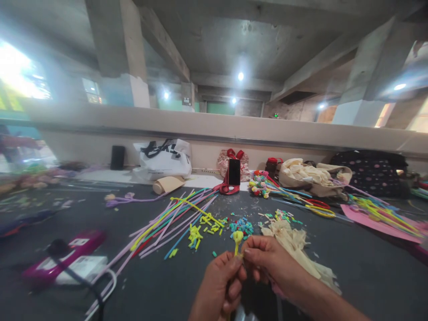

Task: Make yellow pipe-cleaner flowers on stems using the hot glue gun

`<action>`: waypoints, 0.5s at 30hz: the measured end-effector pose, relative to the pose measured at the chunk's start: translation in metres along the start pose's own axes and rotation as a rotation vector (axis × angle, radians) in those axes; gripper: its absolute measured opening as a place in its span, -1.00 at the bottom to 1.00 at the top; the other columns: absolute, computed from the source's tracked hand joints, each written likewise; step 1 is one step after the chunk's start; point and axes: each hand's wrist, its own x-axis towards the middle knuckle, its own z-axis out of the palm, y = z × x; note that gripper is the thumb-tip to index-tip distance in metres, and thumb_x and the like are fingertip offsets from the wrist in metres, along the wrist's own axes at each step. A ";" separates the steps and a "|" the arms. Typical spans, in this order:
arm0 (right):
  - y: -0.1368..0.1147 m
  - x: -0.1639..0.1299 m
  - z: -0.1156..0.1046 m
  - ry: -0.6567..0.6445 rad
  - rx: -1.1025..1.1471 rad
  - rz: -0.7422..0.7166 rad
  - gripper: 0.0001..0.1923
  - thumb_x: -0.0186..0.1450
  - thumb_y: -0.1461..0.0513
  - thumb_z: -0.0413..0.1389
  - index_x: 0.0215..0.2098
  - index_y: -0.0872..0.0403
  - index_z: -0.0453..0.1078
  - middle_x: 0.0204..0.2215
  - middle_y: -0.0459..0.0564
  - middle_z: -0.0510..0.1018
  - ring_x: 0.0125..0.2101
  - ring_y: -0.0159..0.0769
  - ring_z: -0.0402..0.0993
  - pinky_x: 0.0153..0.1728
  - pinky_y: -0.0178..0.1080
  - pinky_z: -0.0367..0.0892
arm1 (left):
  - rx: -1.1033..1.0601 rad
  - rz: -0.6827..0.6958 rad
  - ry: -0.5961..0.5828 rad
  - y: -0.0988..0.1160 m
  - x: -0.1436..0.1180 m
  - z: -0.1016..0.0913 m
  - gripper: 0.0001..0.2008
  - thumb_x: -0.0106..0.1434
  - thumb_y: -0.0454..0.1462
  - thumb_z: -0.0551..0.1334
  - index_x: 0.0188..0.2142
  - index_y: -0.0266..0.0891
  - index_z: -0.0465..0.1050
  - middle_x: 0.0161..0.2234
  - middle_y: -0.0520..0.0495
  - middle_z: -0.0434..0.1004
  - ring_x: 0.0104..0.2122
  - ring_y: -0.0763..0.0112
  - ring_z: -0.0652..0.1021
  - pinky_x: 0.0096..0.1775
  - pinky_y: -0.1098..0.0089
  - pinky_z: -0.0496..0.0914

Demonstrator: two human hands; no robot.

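Observation:
In the lower middle of the head view, my left hand [223,285] pinches a small yellow flower-like piece [237,243] by its stem, the rounded head pointing up. My right hand [265,258] is closed, with thumb and forefinger together right beside that stem. What lies between its fingertips is too small to make out. Just beyond my hands are a heap of short blue pieces [241,227] and scattered short yellow pieces [195,236]. Crumpled cream fabric [287,238] lies behind and to the right of my right hand.
Long coloured stems [167,218] spread across the dark table [160,285]. A phone [234,172] stands at the back, between a white bag [163,160] and a red-lidded bottle [272,167]. Scissors [320,208] and pink paper [377,223] lie right. A magenta box [67,254] and dark cable are left.

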 end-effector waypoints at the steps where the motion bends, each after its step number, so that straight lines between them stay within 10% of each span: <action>1: 0.000 0.000 -0.001 -0.015 0.021 0.012 -0.78 0.10 0.15 0.14 -0.53 0.17 0.33 -0.72 -0.19 0.37 -0.78 -0.61 0.17 -0.80 -0.53 -0.09 | 0.004 -0.012 -0.015 0.000 0.000 0.000 -0.69 -0.01 -0.07 0.21 -0.61 -0.25 0.23 -0.85 0.21 0.07 -0.87 0.76 -0.06 -0.80 0.62 -0.19; 15: 0.005 0.010 -0.001 -0.054 0.036 0.088 -0.75 0.08 0.12 0.13 -0.54 0.17 0.29 -0.70 -0.18 0.34 -0.80 -0.63 0.11 -0.82 -0.50 -0.14 | -0.039 -0.020 0.048 0.003 -0.001 0.001 -0.73 -0.07 -0.14 0.25 -0.61 -0.26 0.24 -0.78 0.19 0.16 -0.84 0.78 -0.01 -0.79 0.65 -0.17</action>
